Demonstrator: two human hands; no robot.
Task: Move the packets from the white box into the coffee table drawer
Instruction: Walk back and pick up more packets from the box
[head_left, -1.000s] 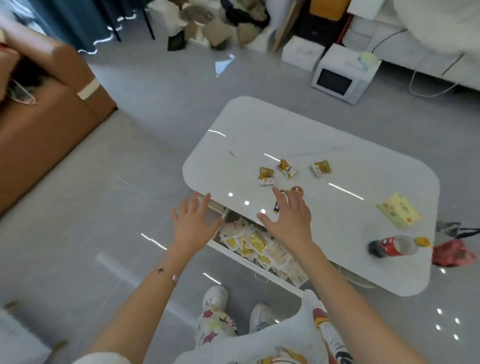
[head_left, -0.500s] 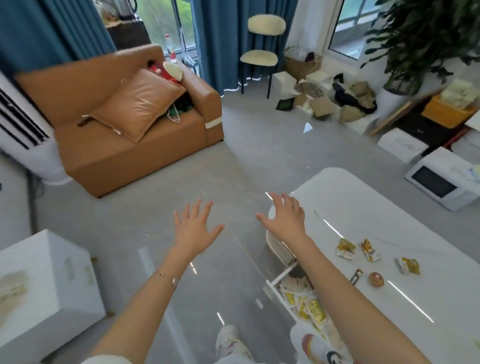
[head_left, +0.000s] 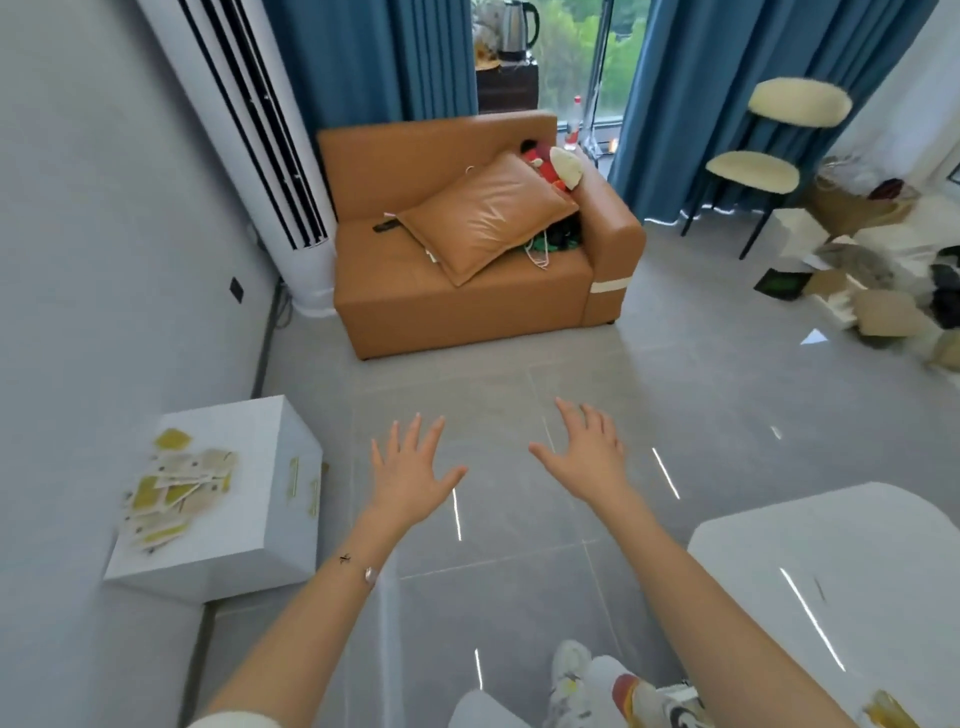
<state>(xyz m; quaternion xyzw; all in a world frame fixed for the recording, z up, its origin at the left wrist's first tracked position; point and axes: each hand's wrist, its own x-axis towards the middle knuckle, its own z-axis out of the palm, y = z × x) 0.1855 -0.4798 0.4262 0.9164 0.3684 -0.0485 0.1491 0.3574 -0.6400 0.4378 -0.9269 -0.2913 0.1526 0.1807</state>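
Note:
The white box (head_left: 244, 519) stands on the floor at the lower left, against the wall. Several yellow and beige packets (head_left: 171, 488) lie in a loose heap on its top. My left hand (head_left: 413, 470) hovers over the grey floor just right of the box, fingers spread, holding nothing. My right hand (head_left: 587, 452) hangs a little further right, also spread and empty. A corner of the white coffee table (head_left: 831, 561) shows at the lower right. Its drawer is out of view.
An orange sofa (head_left: 467, 280) with a cushion stands ahead, a tall white air conditioner (head_left: 270, 156) to its left. A black chair (head_left: 753, 171) and a pile of cartons (head_left: 872, 280) fill the right. My feet (head_left: 576, 675) are on the grey tiles.
My view has swung left, away from the coffee table and its open drawer, to the white box with packets. Both hands stayed spread and empty, now over bare floor.

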